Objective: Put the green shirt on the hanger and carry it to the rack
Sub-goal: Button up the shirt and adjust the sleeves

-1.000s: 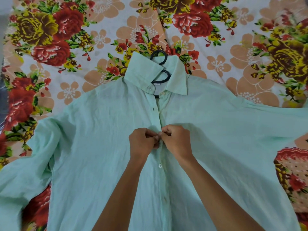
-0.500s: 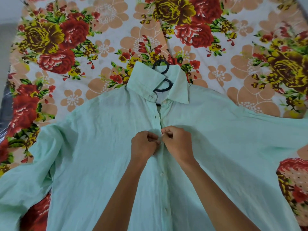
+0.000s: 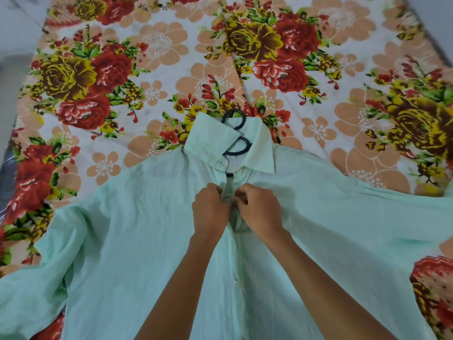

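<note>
shirt fabric, pale mint green and lightly creased, covers most of the lower view: the green shirt [image 3: 137, 241] lies front-up and spread flat on a floral bedsheet [image 3: 157, 77], sleeves reaching out to both sides. its collar [image 3: 210, 141] is folded down and open at the neck, and a small white button shows low on the front placket. a black hanger [image 3: 239, 146] sits inside the shirt, its hook poking out past the collar onto the sheet, its shoulders hidden under the cloth. the left hand [image 3: 210, 212] and the right hand [image 3: 259, 209] meet at the placket just below the collar, fingers curled in and pinching the two front edges of the shirt together. the bedsheet is printed with big red, yellow and peach flowers.
</note>
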